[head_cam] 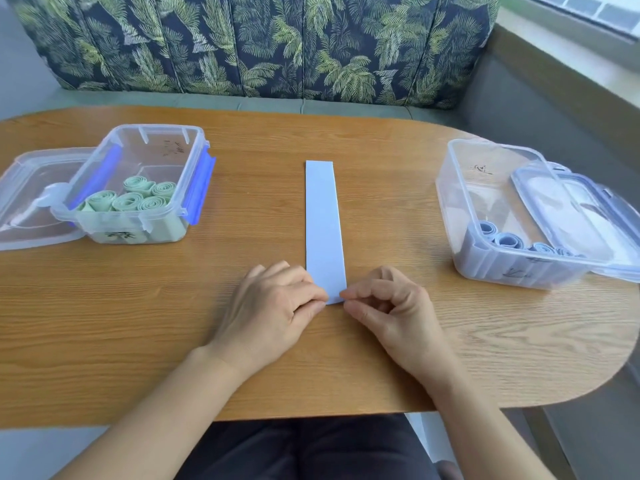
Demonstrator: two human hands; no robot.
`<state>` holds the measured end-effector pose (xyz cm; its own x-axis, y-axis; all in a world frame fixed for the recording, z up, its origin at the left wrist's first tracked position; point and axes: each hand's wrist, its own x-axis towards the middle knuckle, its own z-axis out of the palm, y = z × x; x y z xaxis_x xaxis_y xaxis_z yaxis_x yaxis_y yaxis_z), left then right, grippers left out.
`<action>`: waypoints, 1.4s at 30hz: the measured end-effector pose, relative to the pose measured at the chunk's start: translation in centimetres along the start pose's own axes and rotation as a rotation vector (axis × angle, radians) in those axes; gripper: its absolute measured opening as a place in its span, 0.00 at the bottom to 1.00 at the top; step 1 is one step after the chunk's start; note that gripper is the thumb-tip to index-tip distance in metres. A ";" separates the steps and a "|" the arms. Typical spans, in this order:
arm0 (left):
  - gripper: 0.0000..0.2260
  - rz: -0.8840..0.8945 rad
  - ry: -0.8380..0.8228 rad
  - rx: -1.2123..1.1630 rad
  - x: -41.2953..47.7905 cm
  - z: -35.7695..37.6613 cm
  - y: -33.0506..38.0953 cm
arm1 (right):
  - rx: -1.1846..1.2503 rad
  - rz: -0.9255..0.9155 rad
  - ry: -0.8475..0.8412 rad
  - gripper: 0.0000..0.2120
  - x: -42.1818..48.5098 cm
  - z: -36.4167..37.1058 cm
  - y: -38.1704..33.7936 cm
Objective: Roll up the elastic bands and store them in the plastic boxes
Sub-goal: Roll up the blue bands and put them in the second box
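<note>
A long oval table of warm, grained wood (242,358) fills most of the view, and behind it runs a padded bench back covered in dark fabric printed with green palm fronds (277,46). On the table's left side stands a clear rectangular plastic box with blue side clips (138,183), holding five pale green rolled bands (130,199) packed close together at its near end; its clear lid (27,202) lies flat just beside it on the left, partly under the box. On the right side stands a second clear rectangular plastic box (485,216) with several pale blue rolled bands (505,241) along its near wall, and its clear lid (571,216) leans tilted across the box's right rim. Between the boxes, well apart from both, a flat, smooth, pale blue elastic band (323,223) lies straight on the wood, stretching away from the person. Its near end sits between the two hands: the left hand (273,310) presses its curled fingertips on the near left corner, while the right hand (394,306) pinches the near right corner between thumb and forefinger, the other fingers curled in.
</note>
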<state>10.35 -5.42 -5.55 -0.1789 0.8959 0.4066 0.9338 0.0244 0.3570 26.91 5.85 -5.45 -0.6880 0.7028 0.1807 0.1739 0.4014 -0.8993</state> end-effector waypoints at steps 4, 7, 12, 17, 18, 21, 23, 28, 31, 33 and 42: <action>0.10 -0.011 0.004 -0.007 -0.1 0.1 0.0 | -0.192 -0.088 0.033 0.09 0.2 0.3 0.7; 0.10 -0.013 -0.008 0.007 0.0 0.1 0.2 | -0.293 -0.132 0.048 0.06 0.3 0.6 0.7; 0.10 0.000 -0.043 0.066 0.2 0.0 0.6 | -0.440 -0.243 0.079 0.02 0.2 1.1 0.6; 0.11 0.009 -0.052 0.098 0.0 0.1 1.1 | -0.473 -0.270 0.071 0.04 -0.6 0.8 0.2; 0.11 0.012 -0.055 0.098 -0.2 0.1 1.2 | -0.470 -0.259 0.066 0.04 -0.8 0.8 0.1; 0.11 0.006 -0.051 0.079 -0.6 0.1 1.6 | -0.432 -0.185 0.042 0.04 -1.4 0.6 -0.1; 0.11 -0.027 -0.049 0.062 -0.5 0.0 1.7 | -0.384 -0.093 0.024 0.03 -1.4 0.4 -0.4; 0.06 -0.174 -0.068 0.020 0.3 -0.6 1.8 | -0.308 0.198 -0.093 0.04 0.4 -0.5 -2.0; 0.06 -0.364 -0.123 -0.063 0.8 -1.0 2.2 | -0.243 0.308 -0.141 0.04 1.0 -0.7 -2.5; 0.08 -0.461 -0.158 -0.056 1.4 -1.0 2.3 | -0.225 0.374 -0.157 0.04 1.3 -0.7 -2.7; 0.06 -0.210 -0.179 -0.049 2.3 -1.4 2.5 | -0.245 0.492 -0.218 0.07 2.7 -1.0 -3.7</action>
<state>11.83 -3.87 -2.56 -0.3056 0.9377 0.1655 0.8652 0.2009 0.4595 25.10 6.80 -1.22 -0.6097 0.7144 -0.3434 0.6491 0.2012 -0.7337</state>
